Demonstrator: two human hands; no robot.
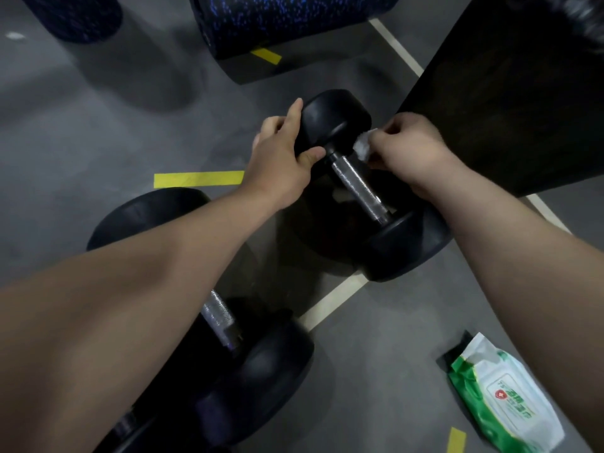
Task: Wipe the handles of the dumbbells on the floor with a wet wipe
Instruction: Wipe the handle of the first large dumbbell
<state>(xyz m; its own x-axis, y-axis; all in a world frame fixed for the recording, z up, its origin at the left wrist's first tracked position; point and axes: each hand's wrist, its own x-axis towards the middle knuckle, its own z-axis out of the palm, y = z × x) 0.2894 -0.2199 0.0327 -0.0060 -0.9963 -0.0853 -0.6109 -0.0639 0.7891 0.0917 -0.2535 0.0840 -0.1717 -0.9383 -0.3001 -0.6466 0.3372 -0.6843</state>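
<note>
Two black dumbbells lie on the grey floor. The far dumbbell shows its knurled metal handle between two round heads. My left hand grips its far head, thumb curled under the rim near the handle. My right hand pinches a crumpled white wet wipe against the handle's far end, beside that head. The near dumbbell lies at lower left, its handle partly hidden under my left forearm.
A green and white pack of wet wipes lies on the floor at lower right. A dark block stands right of the far dumbbell. Blue-speckled black foam rollers sit at the back. Yellow tape marks and white lines cross the floor.
</note>
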